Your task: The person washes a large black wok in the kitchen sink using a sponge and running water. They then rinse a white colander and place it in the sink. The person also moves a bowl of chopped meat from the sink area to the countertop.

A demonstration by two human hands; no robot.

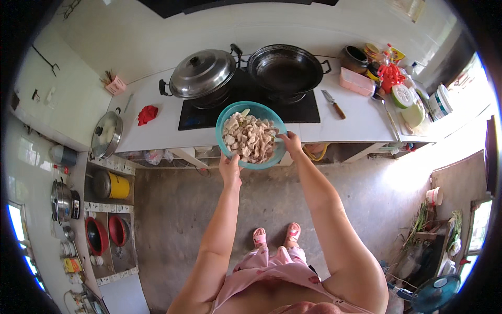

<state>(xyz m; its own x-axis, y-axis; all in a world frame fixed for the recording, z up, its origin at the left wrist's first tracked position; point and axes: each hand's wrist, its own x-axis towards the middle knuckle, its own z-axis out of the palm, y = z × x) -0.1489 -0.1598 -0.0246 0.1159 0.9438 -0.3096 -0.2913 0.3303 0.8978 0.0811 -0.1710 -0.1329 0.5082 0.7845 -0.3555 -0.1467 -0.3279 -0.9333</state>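
Observation:
A teal plastic basin (pixel 251 105) filled with pale sliced meat (pixel 253 137) is held out at the front edge of the counter. My left hand (pixel 230 171) grips its near left rim, thumb on top. On the right side of the rim, my right hand (pixel 291 143) holds it too. Beyond the basin is a black cooktop (pixel 306 112). On its left burner stands a steel lidded pot (pixel 202 74) with black handles. An uncovered black wok (pixel 285 68) sits on the right burner, with nothing visible inside.
A knife (pixel 334 105) with a wooden handle lies right of the cooktop. Farther right are a pink container (pixel 357 81), a long-handled ladle (pixel 388 114) and a cut green gourd (pixel 402 95). A red cloth (pixel 148 115) and a glass-lidded pan (pixel 107 133) are at left.

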